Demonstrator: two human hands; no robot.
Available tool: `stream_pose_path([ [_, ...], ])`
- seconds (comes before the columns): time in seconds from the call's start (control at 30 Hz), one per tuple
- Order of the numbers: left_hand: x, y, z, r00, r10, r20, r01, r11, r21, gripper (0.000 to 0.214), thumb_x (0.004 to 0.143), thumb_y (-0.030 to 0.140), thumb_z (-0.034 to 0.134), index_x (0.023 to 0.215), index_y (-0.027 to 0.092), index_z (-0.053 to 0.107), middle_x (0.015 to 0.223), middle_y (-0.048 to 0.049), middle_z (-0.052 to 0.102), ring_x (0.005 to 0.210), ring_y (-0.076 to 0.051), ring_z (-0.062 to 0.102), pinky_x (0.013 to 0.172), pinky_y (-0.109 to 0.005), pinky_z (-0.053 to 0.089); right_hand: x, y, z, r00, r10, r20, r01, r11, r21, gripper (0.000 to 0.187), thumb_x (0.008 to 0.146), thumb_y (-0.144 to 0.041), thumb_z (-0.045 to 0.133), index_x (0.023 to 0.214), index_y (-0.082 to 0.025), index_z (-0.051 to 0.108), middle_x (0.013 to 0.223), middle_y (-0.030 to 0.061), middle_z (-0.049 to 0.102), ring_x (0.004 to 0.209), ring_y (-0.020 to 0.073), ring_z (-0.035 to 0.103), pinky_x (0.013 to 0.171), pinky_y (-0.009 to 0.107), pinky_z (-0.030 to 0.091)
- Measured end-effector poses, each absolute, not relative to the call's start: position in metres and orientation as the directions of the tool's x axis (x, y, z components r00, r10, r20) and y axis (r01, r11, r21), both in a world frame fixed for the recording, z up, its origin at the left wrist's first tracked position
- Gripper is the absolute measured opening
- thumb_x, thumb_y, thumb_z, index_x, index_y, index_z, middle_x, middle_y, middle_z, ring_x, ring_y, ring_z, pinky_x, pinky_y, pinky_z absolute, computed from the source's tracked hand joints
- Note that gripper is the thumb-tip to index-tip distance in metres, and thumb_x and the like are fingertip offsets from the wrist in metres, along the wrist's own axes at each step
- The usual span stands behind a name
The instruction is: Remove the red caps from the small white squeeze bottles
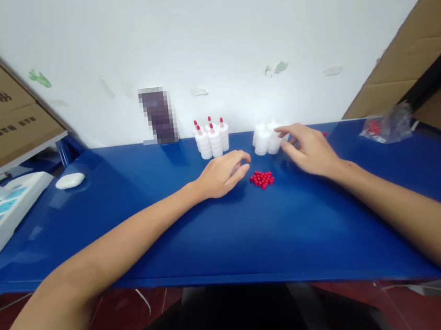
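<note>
While R hand (310,147) flanks btls (262,142), L (221,175) flanks caps (262,179).

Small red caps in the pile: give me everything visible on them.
The small red caps are bright red, slightly glossy and plastic-looking, small rounded pieces gathered in one loose pile. They lie on the blue tabletop, just right of the left hand's fingertips, with a visible gap. Neither hand appears to touch them. They are packed too closely and are too small for a sure count or for finer detail of shape.
</note>
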State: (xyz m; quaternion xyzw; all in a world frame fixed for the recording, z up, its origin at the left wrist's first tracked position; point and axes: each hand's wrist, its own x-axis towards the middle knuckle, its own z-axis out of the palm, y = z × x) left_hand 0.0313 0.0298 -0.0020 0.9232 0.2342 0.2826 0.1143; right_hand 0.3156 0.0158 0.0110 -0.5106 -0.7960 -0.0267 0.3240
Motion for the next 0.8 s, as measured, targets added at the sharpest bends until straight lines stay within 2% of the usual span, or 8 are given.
stream_pose_path([
  [0.1,0.031,0.029,-0.001,0.733,0.505,0.455,0.378,-0.859,0.345,0.031,0.104,0.042,0.038,0.119,0.02,0.055,0.113,-0.007,0.067,0.092,-0.018,0.064,0.083,-0.034,0.051,0.315,0.015,0.011,-0.276,0.798,0.535,0.831,0.479,-0.284,0.041,0.092,-0.032,0.05,0.129,-0.019,0.063,0.117,0.0127,0.07,0.079,0.024,0.066,0.082,0.044,0.053],
  [0.2,0.03,0.03,-0.002,0.742,0.491,0.457,0.37,-0.868,0.333,0.029,0.099,0.036,0.044,0.122,0.02,0.053,0.116,-0.0079,0.065,0.094,-0.02,0.063,0.085,-0.035,0.052,0.311,0.012,0.013,-0.274,0.79,0.548,0.825,0.486,-0.289,0.035,0.091,-0.031,0.05,0.119,-0.02,0.068,0.111,0.012,0.072,0.077,0.0236,0.066,0.08,0.043,0.053],
  [0.33,0.031,0.032,-0.004,0.723,0.44,0.532,0.332,-0.897,0.291,0.034,0.089,0.022,0.049,0.123,0.019,0.047,0.114,-0.0096,0.06,0.1,-0.022,0.059,0.089,-0.038,0.052,0.297,-0.003,0.017,-0.224,0.791,0.569,0.827,0.463,-0.319,0.02,0.086,-0.037,0.057,0.093,-0.024,0.07,0.086,0.0066,0.074,0.066,0.0214,0.063,0.069,0.038,0.051],
  [0.4,0.032,0.033,-0.004,0.708,0.408,0.577,0.307,-0.913,0.27,0.028,0.092,0.019,0.045,0.12,0.018,0.046,0.112,-0.0107,0.057,0.102,-0.022,0.056,0.092,-0.039,0.051,0.289,-0.013,0.02,-0.21,0.796,0.567,0.816,0.462,-0.348,0.018,0.08,-0.041,0.063,0.083,-0.024,0.067,0.072,0.004,0.071,0.058,0.0199,0.059,0.062,0.036,0.048],
  [0.53,0.033,0.031,-0.003,0.761,0.345,0.55,0.257,-0.938,0.233,0.015,0.102,0.023,0.04,0.113,0.018,0.048,0.11,-0.0113,0.058,0.101,-0.022,0.053,0.094,-0.04,0.048,0.272,-0.029,0.023,-0.317,0.757,0.571,0.737,0.576,-0.355,0.021,0.08,-0.042,0.058,0.083,-0.022,0.064,0.066,0.0025,0.069,0.05,0.0167,0.053,0.057,0.033,0.044],
  [0.63,0.032,0.029,-0.002,0.818,0.288,0.499,0.216,-0.956,0.197,0.021,0.105,0.028,0.04,0.121,0.018,0.05,0.111,-0.0122,0.061,0.102,-0.024,0.053,0.092,-0.04,0.048,0.26,-0.035,0.021,-0.373,0.732,0.57,0.732,0.609,-0.304,0.021,0.085,-0.041,0.056,0.084,-0.022,0.065,0.067,0.0011,0.069,0.051,0.0149,0.054,0.058,0.03,0.044],
  [0.73,0.031,0.028,-0.002,0.837,0.273,0.474,0.207,-0.96,0.188,0.032,0.104,0.03,0.043,0.133,0.017,0.046,0.115,-0.0141,0.062,0.105,-0.025,0.054,0.088,-0.04,0.05,0.251,-0.037,0.018,-0.445,0.705,0.552,0.733,0.641,-0.228,0.024,0.091,-0.044,0.056,0.083,-0.022,0.063,0.069,0.001,0.07,0.053,0.014,0.055,0.056,0.028,0.04],
  [0.8,0.031,0.028,-0.003,0.839,0.268,0.474,0.205,-0.962,0.182,0.035,0.103,0.032,0.046,0.134,0.016,0.045,0.114,-0.0145,0.063,0.103,-0.026,0.055,0.084,-0.039,0.05,0.25,-0.038,0.017,-0.484,0.693,0.535,0.737,0.652,-0.179,0.026,0.096,-0.044,0.053,0.085,-0.022,0.062,0.073,0.0017,0.072,0.055,0.0135,0.055,0.056,0.028,0.038],
])
